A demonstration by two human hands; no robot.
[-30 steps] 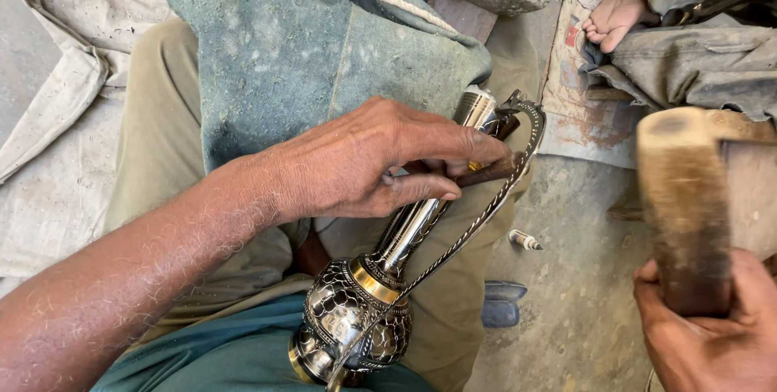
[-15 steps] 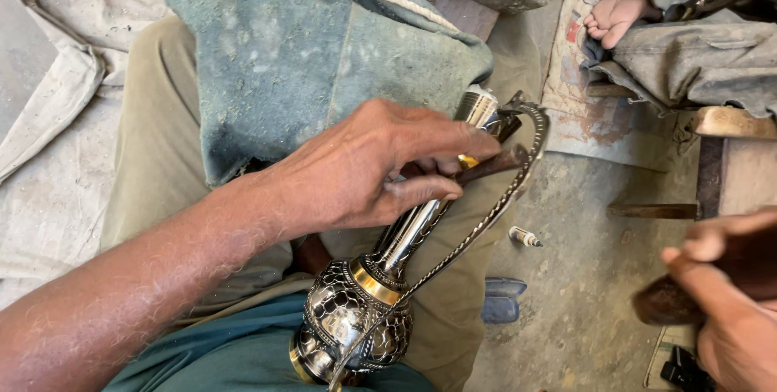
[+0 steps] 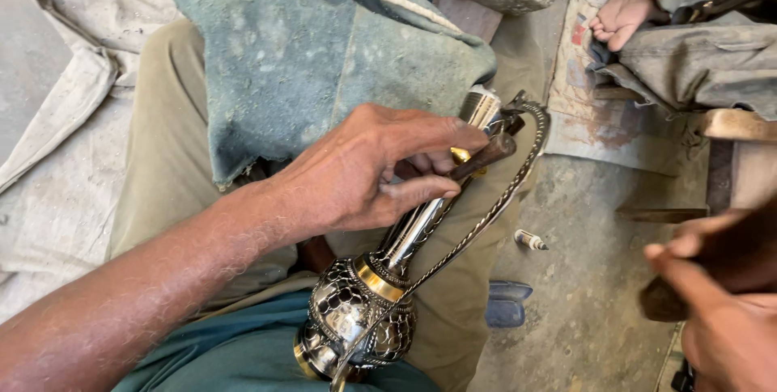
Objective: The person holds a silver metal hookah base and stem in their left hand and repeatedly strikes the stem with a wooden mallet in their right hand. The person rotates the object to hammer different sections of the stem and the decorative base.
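A: What can't be made out around the metal ewer (image 3: pixel 364 311)?

B: Its base runs off the bottom edge, and its mouth is hidden behind the left hand (image 3: pixel 364 173). The front of the small dark tool (image 3: pixel 483 155) held against the ewer's neck disappears under the left hand's fingers.

A: And to the right of the ewer?

B: The right hand (image 3: pixel 720 311) is blurred and cut by the right and bottom edges. It grips something dark, but what it is cannot be told. Far beyond the ewer's handle, another person's bare foot (image 3: pixel 619 13) shows, the rest cut off at the top.
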